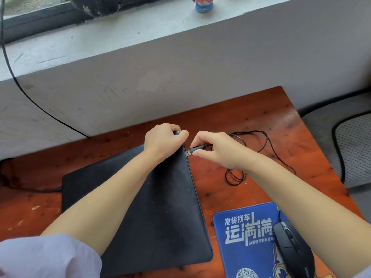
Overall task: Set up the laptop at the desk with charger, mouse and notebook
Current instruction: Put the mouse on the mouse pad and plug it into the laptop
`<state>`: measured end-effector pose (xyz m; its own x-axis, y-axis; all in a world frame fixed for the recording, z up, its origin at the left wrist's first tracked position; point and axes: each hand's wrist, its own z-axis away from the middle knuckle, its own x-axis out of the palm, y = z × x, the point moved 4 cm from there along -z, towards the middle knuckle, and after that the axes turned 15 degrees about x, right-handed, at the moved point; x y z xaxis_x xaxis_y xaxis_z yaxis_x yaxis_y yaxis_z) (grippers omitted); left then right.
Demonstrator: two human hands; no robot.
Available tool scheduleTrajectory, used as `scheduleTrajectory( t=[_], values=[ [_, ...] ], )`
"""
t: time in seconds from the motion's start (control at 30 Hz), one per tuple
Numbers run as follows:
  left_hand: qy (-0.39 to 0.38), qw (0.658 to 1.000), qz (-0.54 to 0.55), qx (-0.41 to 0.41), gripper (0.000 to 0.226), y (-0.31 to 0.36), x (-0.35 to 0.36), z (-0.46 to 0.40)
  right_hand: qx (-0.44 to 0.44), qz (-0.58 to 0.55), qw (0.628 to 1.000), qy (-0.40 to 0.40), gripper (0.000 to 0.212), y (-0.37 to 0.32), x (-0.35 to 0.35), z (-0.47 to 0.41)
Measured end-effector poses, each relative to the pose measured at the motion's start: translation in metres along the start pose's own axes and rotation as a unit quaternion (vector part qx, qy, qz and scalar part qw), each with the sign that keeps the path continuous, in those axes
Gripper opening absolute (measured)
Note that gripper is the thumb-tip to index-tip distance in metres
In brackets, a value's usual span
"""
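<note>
A closed black laptop (164,207) lies on the reddish wooden desk (251,121). My left hand (162,141) grips its far right corner. My right hand (216,149) pinches the mouse's USB plug (189,153), whose metal tip sits right at the laptop's right edge. The black mouse cable (267,141) loops across the desk behind my right hand. The black wired mouse (293,249) rests on a blue printed mouse pad (241,237) at the lower right. No notebook is in view.
A black cable (26,95) runs down the grey wall from the windowsill and reaches the desk at the left. A small figurine (203,4) stands on the sill. A grey mesh chair seat (353,145) sits past the desk's right edge.
</note>
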<state>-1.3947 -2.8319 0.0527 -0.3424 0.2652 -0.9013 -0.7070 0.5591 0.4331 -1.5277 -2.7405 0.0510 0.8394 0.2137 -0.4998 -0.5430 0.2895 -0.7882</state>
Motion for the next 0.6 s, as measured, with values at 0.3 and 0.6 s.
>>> scheduleTrajectory(
  t=[0.3,0.6],
  values=[
    [0.002,1.000,-0.005,-0.012,0.029,-0.004,0.009,-0.004,-0.022,-0.007,0.998,0.061,0.013,0.010,0.017,-0.004],
    [-0.067,0.996,-0.005,-0.054,0.027,-0.022,0.055,-0.014,0.006,0.134,0.989,0.066,0.021,0.045,0.033,-0.026]
  ],
)
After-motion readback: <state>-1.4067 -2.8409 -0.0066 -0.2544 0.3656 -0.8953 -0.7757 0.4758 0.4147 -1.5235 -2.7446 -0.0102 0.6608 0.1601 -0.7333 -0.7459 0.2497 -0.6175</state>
